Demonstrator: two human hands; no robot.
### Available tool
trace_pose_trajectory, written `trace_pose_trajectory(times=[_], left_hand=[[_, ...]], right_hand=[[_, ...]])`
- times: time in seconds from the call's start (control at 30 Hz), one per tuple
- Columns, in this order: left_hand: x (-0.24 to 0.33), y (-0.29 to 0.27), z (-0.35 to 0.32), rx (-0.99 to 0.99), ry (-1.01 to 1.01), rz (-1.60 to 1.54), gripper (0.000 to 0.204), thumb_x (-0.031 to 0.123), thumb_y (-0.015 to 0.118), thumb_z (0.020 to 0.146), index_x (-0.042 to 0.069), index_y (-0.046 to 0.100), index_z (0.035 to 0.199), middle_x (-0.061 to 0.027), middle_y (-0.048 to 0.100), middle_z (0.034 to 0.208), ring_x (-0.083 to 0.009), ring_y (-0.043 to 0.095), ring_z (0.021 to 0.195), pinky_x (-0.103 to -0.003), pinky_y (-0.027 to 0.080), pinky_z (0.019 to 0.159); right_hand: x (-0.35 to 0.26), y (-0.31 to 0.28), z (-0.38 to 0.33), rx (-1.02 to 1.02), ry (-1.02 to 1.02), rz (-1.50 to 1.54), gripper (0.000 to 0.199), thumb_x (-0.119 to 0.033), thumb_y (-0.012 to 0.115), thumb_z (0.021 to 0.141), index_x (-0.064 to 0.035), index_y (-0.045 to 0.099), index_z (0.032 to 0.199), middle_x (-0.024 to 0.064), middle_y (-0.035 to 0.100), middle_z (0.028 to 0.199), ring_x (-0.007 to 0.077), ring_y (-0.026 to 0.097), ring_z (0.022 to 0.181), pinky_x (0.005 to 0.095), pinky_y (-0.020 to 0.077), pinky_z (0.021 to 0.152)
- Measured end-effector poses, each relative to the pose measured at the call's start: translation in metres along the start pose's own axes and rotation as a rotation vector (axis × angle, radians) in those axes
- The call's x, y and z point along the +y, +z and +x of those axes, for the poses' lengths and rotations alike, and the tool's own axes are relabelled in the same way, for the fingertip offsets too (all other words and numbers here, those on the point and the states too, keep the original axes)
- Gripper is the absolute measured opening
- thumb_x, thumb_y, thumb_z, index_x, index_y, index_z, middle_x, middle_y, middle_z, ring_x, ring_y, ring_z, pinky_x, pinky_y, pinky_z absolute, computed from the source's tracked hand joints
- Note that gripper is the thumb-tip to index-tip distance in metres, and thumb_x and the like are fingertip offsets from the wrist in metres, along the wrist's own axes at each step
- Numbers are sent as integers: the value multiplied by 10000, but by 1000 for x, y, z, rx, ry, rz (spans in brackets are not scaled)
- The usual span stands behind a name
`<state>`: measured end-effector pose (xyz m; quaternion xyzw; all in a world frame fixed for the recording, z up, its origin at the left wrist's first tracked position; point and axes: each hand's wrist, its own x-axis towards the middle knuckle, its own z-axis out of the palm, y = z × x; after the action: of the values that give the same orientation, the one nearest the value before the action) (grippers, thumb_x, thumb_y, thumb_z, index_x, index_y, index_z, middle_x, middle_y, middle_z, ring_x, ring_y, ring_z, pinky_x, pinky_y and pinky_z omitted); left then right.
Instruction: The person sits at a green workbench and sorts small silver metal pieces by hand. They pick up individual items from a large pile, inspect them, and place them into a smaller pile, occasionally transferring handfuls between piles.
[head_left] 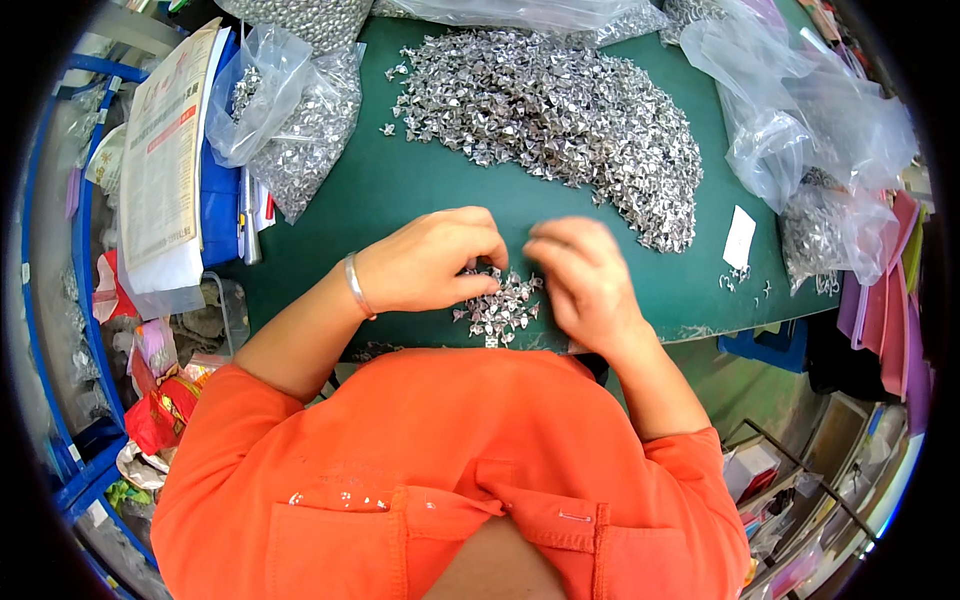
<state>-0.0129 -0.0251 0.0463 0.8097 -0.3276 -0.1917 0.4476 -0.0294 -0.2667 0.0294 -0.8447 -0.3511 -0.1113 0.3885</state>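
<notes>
A small heap of silvery metal pieces (508,312) lies at the near edge of the green table (400,185). My left hand (432,258), with a bangle (356,286) on its wrist, reaches over the heap's left side. Its fingers are bent, with thumb and forefinger apart, and the thumb touches the pieces. On the heap's right side is my right hand (585,280), its fingers curled and smeared by motion. Whether it holds a piece cannot be made out. Farther back spreads a large pile of similar small metal pieces (560,110).
Clear plastic bags of metal parts stand at the back left (305,130) and right (825,225). A white paper slip (739,238) lies near a few loose pieces. Papers (165,150) lean on a blue bin (220,200) at the left. Shelving (800,480) stands at the lower right.
</notes>
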Motion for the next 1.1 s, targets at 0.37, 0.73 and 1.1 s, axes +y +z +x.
trace_pose_trajectory(times=[0.37,0.73,1.1], left_hand=[[-7,7,-4,160,-105,79,137,54,728,848,20,686,974,-93,608,900,-208,629,751,-327,527,689],[-12,12,4,247,-67,77,89,15,691,870,5,674,956,-106,614,897,-232,642,756,-334,527,698],[-16,22,23,266,19,150,242,-15,745,782,22,656,1004,-99,613,919,-227,652,859,-347,537,746]], right_hand=[[18,-1,-8,130,200,-288,406,123,569,776,20,647,1160,191,614,1210,390,574,1105,445,469,975],[14,-10,-10,182,342,-53,222,80,650,836,-6,676,1040,155,682,1016,330,653,961,390,521,861],[4,-10,-17,34,174,94,190,96,691,792,-27,685,937,123,680,918,306,657,843,370,539,747]])
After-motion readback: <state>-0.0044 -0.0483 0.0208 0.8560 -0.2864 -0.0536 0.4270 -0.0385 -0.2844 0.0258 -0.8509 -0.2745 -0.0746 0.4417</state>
